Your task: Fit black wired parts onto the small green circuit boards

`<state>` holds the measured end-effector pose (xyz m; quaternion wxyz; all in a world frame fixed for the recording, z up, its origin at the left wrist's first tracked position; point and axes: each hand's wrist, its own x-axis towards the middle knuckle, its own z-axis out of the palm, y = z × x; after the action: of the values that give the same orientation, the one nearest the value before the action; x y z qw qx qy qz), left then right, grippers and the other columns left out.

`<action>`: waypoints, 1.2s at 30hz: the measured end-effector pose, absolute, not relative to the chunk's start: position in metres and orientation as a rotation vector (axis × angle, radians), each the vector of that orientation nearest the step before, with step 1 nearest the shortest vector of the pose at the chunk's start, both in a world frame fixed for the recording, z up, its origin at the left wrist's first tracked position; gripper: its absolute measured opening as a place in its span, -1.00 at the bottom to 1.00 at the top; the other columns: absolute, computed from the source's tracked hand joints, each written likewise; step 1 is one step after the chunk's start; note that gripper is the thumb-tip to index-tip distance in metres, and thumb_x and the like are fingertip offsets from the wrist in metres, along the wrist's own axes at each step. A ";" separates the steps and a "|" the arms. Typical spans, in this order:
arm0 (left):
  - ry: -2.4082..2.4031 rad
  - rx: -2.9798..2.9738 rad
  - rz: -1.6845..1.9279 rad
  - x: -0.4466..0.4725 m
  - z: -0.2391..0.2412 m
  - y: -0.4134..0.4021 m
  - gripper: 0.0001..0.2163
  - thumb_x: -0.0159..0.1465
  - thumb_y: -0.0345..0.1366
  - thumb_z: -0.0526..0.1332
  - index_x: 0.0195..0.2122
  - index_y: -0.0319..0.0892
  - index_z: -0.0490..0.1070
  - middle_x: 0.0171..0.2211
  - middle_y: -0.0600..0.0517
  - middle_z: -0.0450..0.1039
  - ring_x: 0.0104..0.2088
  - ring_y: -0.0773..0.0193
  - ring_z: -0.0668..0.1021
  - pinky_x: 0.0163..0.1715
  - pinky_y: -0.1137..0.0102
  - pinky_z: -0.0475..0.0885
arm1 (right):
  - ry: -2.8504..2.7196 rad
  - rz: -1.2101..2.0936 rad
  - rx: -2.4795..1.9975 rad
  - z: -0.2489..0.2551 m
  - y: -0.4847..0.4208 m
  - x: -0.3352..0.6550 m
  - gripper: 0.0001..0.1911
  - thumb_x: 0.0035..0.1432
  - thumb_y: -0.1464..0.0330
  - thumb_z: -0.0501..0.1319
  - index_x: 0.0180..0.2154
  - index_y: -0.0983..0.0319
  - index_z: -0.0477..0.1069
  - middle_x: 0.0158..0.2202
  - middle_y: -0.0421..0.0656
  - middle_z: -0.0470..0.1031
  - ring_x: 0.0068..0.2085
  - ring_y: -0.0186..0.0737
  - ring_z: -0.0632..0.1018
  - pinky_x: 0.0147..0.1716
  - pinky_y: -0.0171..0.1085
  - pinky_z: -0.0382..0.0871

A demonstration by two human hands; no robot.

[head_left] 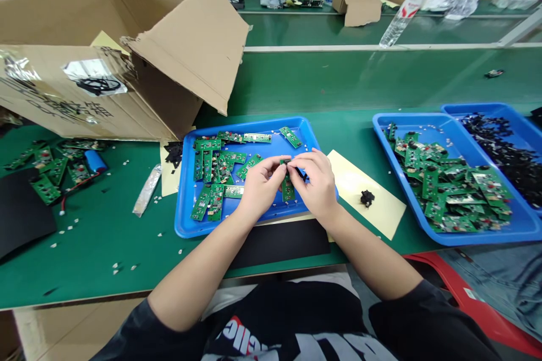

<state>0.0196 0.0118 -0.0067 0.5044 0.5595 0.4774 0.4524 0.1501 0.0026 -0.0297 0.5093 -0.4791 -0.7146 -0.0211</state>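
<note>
Over the right side of a blue tray [180,203], both of my hands meet around one green circuit board [288,187]. My left hand [263,183] pinches the board's upper end between thumb and fingers. From the other side my right hand [315,183] closes on the same end, with a small black part [301,174] showing at its fingers. Much of that part is hidden. More green circuit boards [215,200] lie in the tray to the left of my hands. A small black clump [367,198] rests on a yellow sheet [381,215] to the right.
A large open cardboard box [161,101] stands behind on the left. To the right are a tray of circuit boards [449,192] and another with black parts [503,141]. Loose boards and a blue cylinder [95,162] lie at left. A bottle [406,11] leans at the back.
</note>
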 end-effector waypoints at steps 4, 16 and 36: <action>1.200 1.406 1.124 0.018 -0.009 0.013 -0.77 0.16 -0.31 0.15 -0.22 -0.24 0.53 -0.48 0.04 0.49 -0.63 0.46 0.37 -0.61 0.55 0.32 | -1.747 -0.120 -1.141 -0.028 0.001 0.149 -0.90 0.20 0.43 0.16 -0.32 0.18 0.45 -0.33 -0.14 0.52 -0.27 -0.21 0.53 -0.01 -0.06 0.34; 1.261 1.425 1.231 0.017 0.000 0.011 -0.79 0.15 -0.30 0.15 -0.29 -0.22 0.56 -0.42 0.03 0.55 -0.48 0.36 0.51 -0.46 0.51 0.44 | -1.768 0.010 -1.088 -0.021 -0.003 0.149 -0.83 0.20 0.39 0.11 -0.20 0.20 0.44 -0.28 -0.10 0.53 -0.21 -0.18 0.55 0.06 0.02 0.30; 1.138 1.155 0.981 0.017 0.006 0.007 -0.78 0.10 -0.31 0.21 -0.26 -0.24 0.56 -0.62 0.11 0.40 -0.73 0.51 0.24 -0.73 0.55 0.16 | -1.743 0.139 -1.121 -0.009 -0.002 0.173 -0.89 0.18 0.39 0.18 -0.26 0.15 0.47 -0.30 -0.17 0.57 -0.24 -0.19 0.58 0.13 0.10 0.21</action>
<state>0.0170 0.0069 0.0061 0.5836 0.4950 0.4877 0.4203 0.1727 -0.0020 -0.0087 0.5076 -0.4651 -0.7230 0.0576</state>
